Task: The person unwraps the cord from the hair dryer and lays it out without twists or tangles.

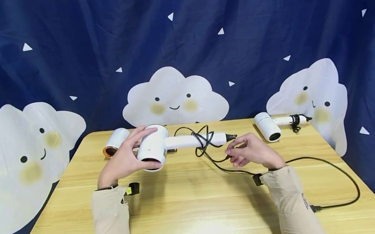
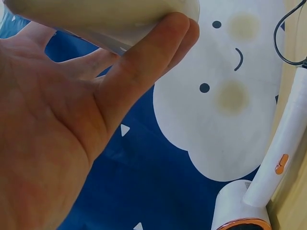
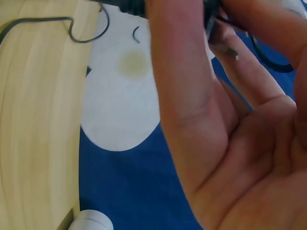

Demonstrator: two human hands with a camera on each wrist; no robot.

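Observation:
In the head view, my left hand (image 1: 123, 157) grips the barrel of a white hair dryer (image 1: 152, 146), thumb near the dark opening and fingers over the top. The dryer's handle points right, with its black cord (image 1: 202, 141) looped round the far end. My right hand (image 1: 253, 150) pinches a dark piece of the cord between thumb and fingers, just below the ribbed cord end. In the left wrist view the held dryer's white body (image 2: 110, 17) fills the top. The right wrist view shows a small metallic tip (image 3: 232, 51) beside my fingers; I cannot tell which part it is.
Behind my left hand lies another white hair dryer (image 1: 118, 139) with a copper rim. A third dryer (image 1: 268, 127), cord wound on its handle, lies back right. A cable curves to a black plug (image 1: 315, 208) beside the right sleeve on the wooden table (image 1: 175, 219). A patterned curtain hangs behind.

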